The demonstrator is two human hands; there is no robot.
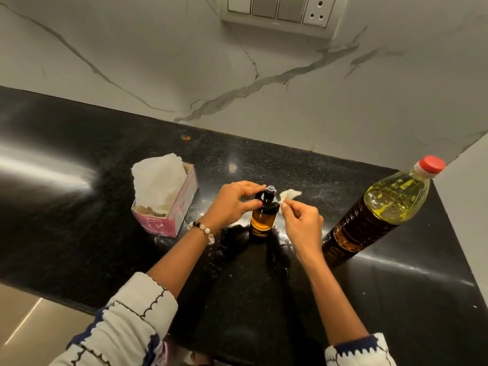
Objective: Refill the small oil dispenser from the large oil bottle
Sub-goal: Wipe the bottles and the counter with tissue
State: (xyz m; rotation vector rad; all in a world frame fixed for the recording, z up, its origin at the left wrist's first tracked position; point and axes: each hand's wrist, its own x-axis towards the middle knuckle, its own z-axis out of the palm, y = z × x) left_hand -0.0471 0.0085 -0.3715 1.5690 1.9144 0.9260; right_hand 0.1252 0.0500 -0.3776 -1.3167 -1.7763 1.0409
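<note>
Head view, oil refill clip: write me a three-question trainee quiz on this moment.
1. True or false: the large oil bottle has its red cap on.
2. Which hand grips the black top of the small dispenser: A) left hand B) right hand?
3. Fill in: the tissue box stands to the ____ of the dispenser in the picture.

Key: 1 true; 2 A; 3 left.

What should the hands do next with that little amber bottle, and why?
Probably twist the black pump top off the small dispenser: the left hand already grips it, and the large oil bottle stands capped with its red cap on, so nothing can be poured yet.
</note>
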